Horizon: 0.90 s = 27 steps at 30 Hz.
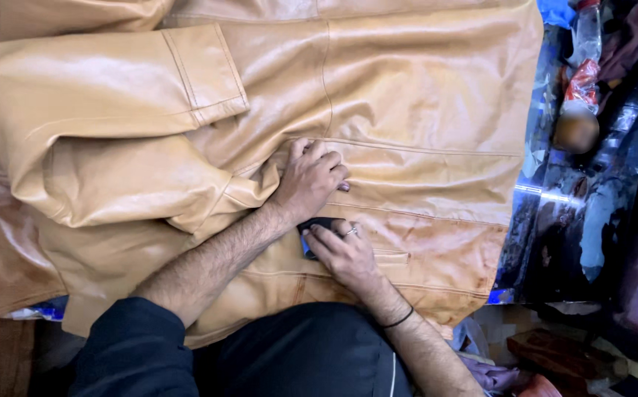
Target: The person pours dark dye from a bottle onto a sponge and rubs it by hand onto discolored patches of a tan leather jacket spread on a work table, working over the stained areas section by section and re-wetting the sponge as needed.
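A tan leather jacket (378, 110) lies spread flat in front of me, filling most of the view from nine o'clock across to about two o'clock. One sleeve (105, 95) is folded back over the body at ten o'clock, its cuff pointing toward the centre.

My left hand (310, 180) rests palm-down on the leather just left of the middle, fingers spread a little and pressing the jacket flat beside a horizontal seam — it grips nothing. My right hand (344, 254) sits just below it, toward six o'clock, fingers curled down on a small dark pad with a blue edge (313, 234), which it holds pressed against the jacket. The two hands are close together, nearly touching at the wrist of the left. There is a ring on one finger of my right hand and a thin dark band (400, 319) round that wrist.

The leather near the lower hem at five o'clock looks darker and more reddish than the rest.

Off to three o'clock, beyond the jacket's edge, the counter (554, 220) is dark and stained, cluttered with a round brownish object (576, 131) and crumpled wrappers.
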Tool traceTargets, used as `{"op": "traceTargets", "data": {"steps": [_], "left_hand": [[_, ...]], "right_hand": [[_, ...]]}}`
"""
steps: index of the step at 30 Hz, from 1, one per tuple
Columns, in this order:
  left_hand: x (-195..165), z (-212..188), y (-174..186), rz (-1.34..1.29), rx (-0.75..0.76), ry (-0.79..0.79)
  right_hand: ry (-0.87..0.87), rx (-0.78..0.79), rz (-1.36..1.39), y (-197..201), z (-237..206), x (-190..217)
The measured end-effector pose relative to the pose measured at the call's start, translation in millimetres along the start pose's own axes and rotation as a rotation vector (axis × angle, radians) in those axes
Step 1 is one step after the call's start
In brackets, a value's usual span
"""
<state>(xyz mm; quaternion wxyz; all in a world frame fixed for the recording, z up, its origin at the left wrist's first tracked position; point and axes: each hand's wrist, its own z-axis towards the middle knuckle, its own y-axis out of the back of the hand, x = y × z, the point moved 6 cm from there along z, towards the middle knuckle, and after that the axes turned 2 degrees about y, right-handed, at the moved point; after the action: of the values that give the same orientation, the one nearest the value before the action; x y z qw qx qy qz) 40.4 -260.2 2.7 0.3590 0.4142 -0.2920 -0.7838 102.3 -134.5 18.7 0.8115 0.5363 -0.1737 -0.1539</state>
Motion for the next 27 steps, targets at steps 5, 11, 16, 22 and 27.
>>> {"op": "traceTargets", "data": {"steps": [5, 11, 16, 22, 27], "left_hand": [[2.4, -0.6, -0.7, 0.0, -0.02, 0.0], [2.3, -0.7, 1.0, 0.002, -0.03, 0.0], [1.1, -2.1, 3.4, -0.005, -0.059, -0.008], [-7.7, -5.3, 1.3, -0.045, -0.026, 0.058], [-20.9, -9.8, -1.0, -0.034, -0.012, 0.086]], "right_hand": [[-0.113, 0.001, -0.051, 1.3, 6.3, -5.9], [-0.282, 0.015, -0.03, 7.9, -21.0, -28.2], [-0.403, 0.06, -0.035, 23.5, -85.7, -57.8], [-1.045, -0.859, 1.177, 45.1, -185.6, -103.2], [-0.989, -0.921, 1.325, 27.9, -212.0, -68.4]]}}
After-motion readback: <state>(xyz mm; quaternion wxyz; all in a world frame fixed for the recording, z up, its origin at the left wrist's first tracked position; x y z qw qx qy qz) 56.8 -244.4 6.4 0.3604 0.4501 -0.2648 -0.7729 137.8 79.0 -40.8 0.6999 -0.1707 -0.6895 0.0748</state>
